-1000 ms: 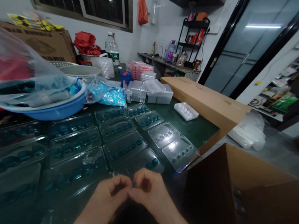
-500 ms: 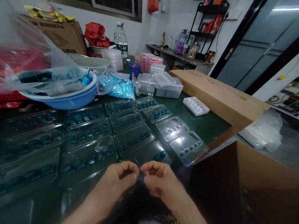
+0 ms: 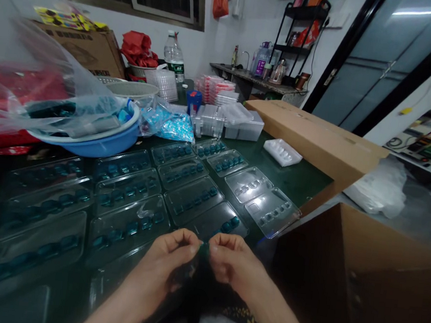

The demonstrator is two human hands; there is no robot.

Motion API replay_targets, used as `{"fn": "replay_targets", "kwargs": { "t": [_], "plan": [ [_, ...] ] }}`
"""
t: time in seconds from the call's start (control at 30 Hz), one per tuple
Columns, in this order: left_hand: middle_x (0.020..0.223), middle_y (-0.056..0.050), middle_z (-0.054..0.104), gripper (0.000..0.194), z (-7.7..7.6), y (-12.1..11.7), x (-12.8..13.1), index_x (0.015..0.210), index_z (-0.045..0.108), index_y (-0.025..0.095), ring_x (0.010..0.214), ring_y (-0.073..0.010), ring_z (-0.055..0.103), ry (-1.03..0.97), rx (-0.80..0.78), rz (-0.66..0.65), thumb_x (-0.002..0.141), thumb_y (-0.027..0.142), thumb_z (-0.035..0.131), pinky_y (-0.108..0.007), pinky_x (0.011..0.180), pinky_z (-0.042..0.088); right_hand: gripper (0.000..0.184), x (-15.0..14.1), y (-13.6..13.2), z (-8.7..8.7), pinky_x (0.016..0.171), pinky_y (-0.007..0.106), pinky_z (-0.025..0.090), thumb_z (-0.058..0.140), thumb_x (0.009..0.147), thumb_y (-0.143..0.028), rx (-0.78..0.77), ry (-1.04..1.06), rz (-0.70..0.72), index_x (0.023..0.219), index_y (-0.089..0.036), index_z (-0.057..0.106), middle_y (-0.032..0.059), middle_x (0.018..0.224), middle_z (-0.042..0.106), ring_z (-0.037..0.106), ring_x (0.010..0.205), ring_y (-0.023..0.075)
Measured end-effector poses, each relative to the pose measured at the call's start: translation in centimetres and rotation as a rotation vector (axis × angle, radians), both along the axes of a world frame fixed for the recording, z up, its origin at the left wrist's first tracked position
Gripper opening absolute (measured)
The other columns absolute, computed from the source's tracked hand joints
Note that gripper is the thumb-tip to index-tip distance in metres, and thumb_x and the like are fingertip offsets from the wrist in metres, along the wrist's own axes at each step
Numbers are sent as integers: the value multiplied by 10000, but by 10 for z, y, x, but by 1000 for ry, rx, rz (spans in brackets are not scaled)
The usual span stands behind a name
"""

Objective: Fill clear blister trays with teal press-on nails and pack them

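The left hand (image 3: pixel 168 263) and right hand (image 3: pixel 233 266) meet low in front of the person's body, just past the near edge of the bench, with their fingertips (image 3: pixel 192 248) drawn together in a narrow pinch on a small teal piece (image 3: pixel 203 249). The grip uses only the fingertips, and the hands hide most of the piece, so its exact shape cannot be told. The work in hand appears to be close handling of this one piece, and its small size calls for fine, steady finger control rather than a full grasp. Just beyond the hands, the nearest clear blister tray (image 3: pixel 217 222) lies on the dark green workbench (image 3: pixel 301 183), with a few teal pieces (image 3: pixel 230 224) in its hollows. More clear trays holding teal pieces spread in rows across the bench to the left, while two paler clear trays (image 3: pixel 271 212) sit at the right of the rows. Farther back are a blue plastic basin (image 3: pixel 97 146) under clear plastic sheeting, a bag of blue parts (image 3: pixel 167 125) and stacked clear containers (image 3: pixel 219 123). A white plastic tray (image 3: pixel 282 152) lies beside a long cardboard carton (image 3: pixel 310 135), and an open cardboard box (image 3: pixel 315 275) stands at the person's right.
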State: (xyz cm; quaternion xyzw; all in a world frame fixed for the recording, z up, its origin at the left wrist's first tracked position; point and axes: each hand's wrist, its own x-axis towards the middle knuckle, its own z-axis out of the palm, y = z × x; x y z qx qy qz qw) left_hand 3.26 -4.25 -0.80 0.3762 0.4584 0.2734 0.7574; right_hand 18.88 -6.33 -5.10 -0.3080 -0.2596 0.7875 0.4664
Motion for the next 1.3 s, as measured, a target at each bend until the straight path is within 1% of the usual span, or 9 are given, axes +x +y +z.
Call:
{"fn": "replay_targets", "kwargs": {
  "t": [0.2, 0.37, 0.43, 0.53, 0.63, 0.97, 1.07, 1.2, 1.3],
  "plan": [
    [607, 51, 468, 210, -4, 1, 2, 815, 470, 199, 451, -45, 470, -132, -176, 161, 687, 187, 637, -129, 384, 292, 192, -5, 2, -2, 360, 174, 163, 623, 705, -254, -78, 65, 79, 648, -154, 469, -68, 492, 362, 293, 400, 33],
    [562, 44, 454, 219, -10, 5, 3, 830, 486, 186, 400, -59, 458, -138, -320, 312, 664, 141, 621, -116, 305, 176, 186, -6, 2, 0, 380, 180, 219, 549, 782, -299, 167, -455, -333, 676, -149, 522, -66, 484, 382, 313, 403, 33],
    [547, 42, 449, 180, -8, 7, 4, 826, 486, 187, 390, -61, 449, -156, -325, 295, 688, 148, 595, -115, 297, 159, 116, -5, 0, 4, 435, 177, 303, 526, 800, -279, 292, -590, -383, 809, -168, 559, -43, 590, 459, 396, 484, 48],
    [532, 32, 448, 114, -6, 9, 5, 795, 499, 173, 388, -65, 444, -161, -277, 242, 707, 153, 569, -114, 286, 162, 286, -4, -2, 10, 543, 201, 392, 581, 748, -204, 503, -738, -342, 1029, -232, 537, -4, 848, 532, 489, 644, 82],
    [576, 26, 474, 112, -9, 11, 6, 755, 504, 160, 402, -59, 458, -111, -248, 248, 685, 152, 592, -113, 283, 187, 264, -2, -2, 12, 564, 205, 408, 598, 723, -158, 675, -894, -280, 974, -239, 585, 0, 874, 540, 510, 687, 95],
    [587, 27, 490, 154, -11, 12, 8, 777, 535, 158, 420, -51, 475, -77, -296, 183, 666, 194, 636, -109, 296, 236, 174, 7, 0, 19, 587, 219, 424, 564, 761, -192, 812, -982, -198, 928, -199, 613, 23, 833, 559, 534, 692, 107],
    [678, 3, 525, 166, -7, 16, 5, 803, 550, 151, 440, -44, 467, -128, -305, 164, 679, 220, 637, -111, 294, 219, 115, 26, 18, 20, 564, 221, 416, 591, 749, -243, 779, -1039, -243, 850, -199, 624, 12, 768, 572, 531, 655, 112],
    [786, -45, 555, 155, -9, 23, -1, 794, 577, 128, 518, -69, 500, -137, -294, 229, 682, 215, 640, -129, 318, 261, 133, 70, 67, 10, 590, 247, 417, 576, 749, -263, 711, -1388, -487, 839, -181, 629, 18, 716, 580, 524, 631, 128],
    [820, -72, 561, 133, -12, 25, -6, 770, 598, 111, 586, -104, 531, -136, -295, 272, 678, 196, 644, -146, 342, 293, 120, 95, 103, -3, 595, 254, 404, 581, 720, -227, 691, -1519, -487, 796, -159, 643, 24, 681, 582, 516, 604, 132]
  ]
}}
